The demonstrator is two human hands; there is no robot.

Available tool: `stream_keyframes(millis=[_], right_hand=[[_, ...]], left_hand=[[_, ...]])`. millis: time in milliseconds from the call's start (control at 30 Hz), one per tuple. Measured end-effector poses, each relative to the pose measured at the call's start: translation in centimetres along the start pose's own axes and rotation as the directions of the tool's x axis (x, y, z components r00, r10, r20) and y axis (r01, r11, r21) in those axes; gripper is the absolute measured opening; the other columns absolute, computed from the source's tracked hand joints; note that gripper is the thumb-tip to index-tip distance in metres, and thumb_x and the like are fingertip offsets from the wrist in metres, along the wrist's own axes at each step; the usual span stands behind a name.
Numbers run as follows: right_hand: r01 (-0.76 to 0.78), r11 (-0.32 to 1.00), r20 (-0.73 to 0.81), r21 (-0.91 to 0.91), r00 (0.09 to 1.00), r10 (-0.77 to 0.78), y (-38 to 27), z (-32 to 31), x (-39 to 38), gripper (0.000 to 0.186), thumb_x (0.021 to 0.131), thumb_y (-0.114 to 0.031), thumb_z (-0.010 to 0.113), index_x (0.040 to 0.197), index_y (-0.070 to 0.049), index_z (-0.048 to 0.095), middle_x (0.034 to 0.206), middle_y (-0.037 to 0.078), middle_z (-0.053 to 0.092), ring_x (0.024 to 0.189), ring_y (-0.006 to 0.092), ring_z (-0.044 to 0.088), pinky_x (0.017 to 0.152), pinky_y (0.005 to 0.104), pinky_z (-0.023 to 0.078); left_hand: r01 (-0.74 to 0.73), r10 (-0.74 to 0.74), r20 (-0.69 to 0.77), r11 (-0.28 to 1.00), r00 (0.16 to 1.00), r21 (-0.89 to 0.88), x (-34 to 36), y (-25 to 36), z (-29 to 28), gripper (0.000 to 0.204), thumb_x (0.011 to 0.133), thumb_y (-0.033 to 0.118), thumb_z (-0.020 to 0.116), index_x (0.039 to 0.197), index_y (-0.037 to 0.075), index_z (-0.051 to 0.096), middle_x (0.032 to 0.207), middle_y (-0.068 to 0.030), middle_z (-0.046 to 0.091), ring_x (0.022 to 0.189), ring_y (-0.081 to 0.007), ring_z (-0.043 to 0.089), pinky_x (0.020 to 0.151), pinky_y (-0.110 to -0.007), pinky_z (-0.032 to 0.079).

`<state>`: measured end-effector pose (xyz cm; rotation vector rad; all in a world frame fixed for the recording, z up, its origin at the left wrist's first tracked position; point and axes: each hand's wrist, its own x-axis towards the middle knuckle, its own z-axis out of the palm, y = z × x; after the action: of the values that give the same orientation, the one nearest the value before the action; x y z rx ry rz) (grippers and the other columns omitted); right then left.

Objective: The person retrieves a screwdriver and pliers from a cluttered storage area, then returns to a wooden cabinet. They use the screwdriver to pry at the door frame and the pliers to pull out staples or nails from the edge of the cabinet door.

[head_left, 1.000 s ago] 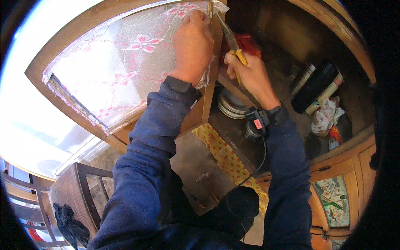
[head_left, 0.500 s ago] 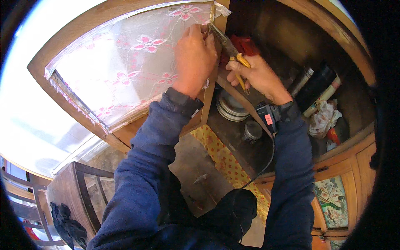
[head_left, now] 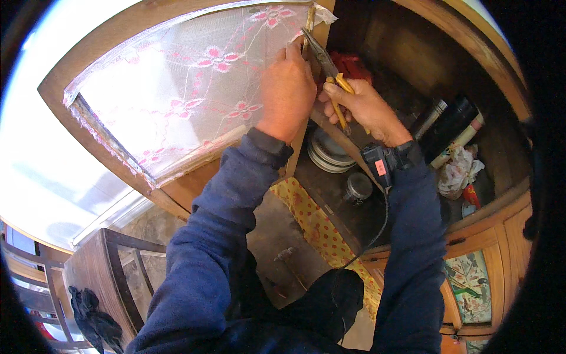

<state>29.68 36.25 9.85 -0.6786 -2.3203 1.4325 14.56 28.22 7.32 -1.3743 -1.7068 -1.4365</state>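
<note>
A wooden cabinet door (head_left: 147, 17) is open on the left, its panel covered by sheer white lace fabric (head_left: 206, 88) with pink flowers. My right hand (head_left: 371, 109) is closed around pliers with yellow handles (head_left: 339, 88). Their dark jaws rest near the upper right edge of the fabric, by a narrow wooden strip (head_left: 309, 20). Against that same edge, just below the jaws, my left hand (head_left: 288, 91) has its fingers curled together. Whatever its fingertips pinch is hidden.
Inside the dark cabinet are stacked plates (head_left: 327, 153), a glass jar (head_left: 358, 187), a black cylinder (head_left: 451, 121) and a crumpled plastic bag (head_left: 460, 171). A cord hangs from the device (head_left: 377, 162) at my right wrist. A wooden chair (head_left: 97, 283) stands at lower left.
My left hand has shifted slightly right and down, and the fabric and door edge have moved a little right. The pliers' jaws sit slightly farther right and higher. My right hand has barely moved.
</note>
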Motion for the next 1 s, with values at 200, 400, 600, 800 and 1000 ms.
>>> stream_keyframes(millis=[200,400,600,800,1000], right_hand=[[0.011,0.993,-0.063,0.118,0.998,-0.004,-0.2,2.0,-0.8,0.033,0.103,-0.033,0.055,0.095,-0.003,0.065,0.076,0.003,0.066,0.064,0.0121,0.062,0.058,0.0264,0.048],[0.031,0.966,-0.080,0.256,0.997,-0.011,0.1,2.9,-0.8,0.034,0.103,-0.033,0.056,0.095,-0.001,0.066,0.075,0.004,0.065,0.065,0.0134,0.063,0.059,0.0278,0.049],[0.076,0.940,-0.048,0.332,0.997,-0.064,0.4,3.6,-0.9,0.034,0.102,-0.034,0.057,0.099,-0.002,0.064,0.080,0.005,0.064,0.069,0.0135,0.063,0.065,0.0280,0.051],[0.039,0.942,-0.044,0.332,0.999,-0.026,0.4,3.2,-1.2,0.035,0.102,-0.036,0.056,0.100,-0.002,0.065,0.081,0.005,0.065,0.071,0.0143,0.064,0.067,0.0284,0.053],[0.000,0.935,-0.076,0.354,0.997,0.029,0.8,4.1,-1.1,0.035,0.103,-0.038,0.055,0.104,-0.003,0.064,0.083,0.005,0.066,0.074,0.0146,0.066,0.070,0.0312,0.057]], left_hand=[[-0.125,0.122,-0.093,0.992,0.988,-0.026,-0.6,1.6,-3.4,0.033,0.088,0.003,0.064,0.120,-0.001,0.060,0.106,-0.0206,0.067,0.083,-0.0374,0.068,0.069,-0.043,0.056],[-0.295,0.336,-0.329,0.941,0.883,0.169,-0.4,1.3,-13.4,0.026,0.091,0.006,0.066,0.117,0.003,0.067,0.127,-0.0123,0.067,0.103,-0.0211,0.066,0.086,-0.032,0.054],[-0.105,0.421,-0.408,0.789,0.810,0.606,-0.7,-0.4,-24.1,0.054,0.091,0.022,0.071,0.137,0.001,0.052,0.139,-0.0187,0.055,0.133,-0.0308,0.050,0.113,-0.041,0.038],[0.161,0.002,-0.503,0.947,0.864,0.280,-1.7,-5.3,-28.1,0.071,0.096,0.040,0.066,0.145,-0.005,0.041,0.145,-0.0234,0.047,0.136,-0.0314,0.047,0.114,-0.040,0.035],[0.350,-0.364,-0.380,0.930,0.850,-0.108,-3.5,-8.9,-27.3,0.055,0.103,0.049,0.050,0.119,-0.003,0.055,0.105,-0.0092,0.058,0.097,-0.0168,0.051,0.090,-0.031,0.041]])
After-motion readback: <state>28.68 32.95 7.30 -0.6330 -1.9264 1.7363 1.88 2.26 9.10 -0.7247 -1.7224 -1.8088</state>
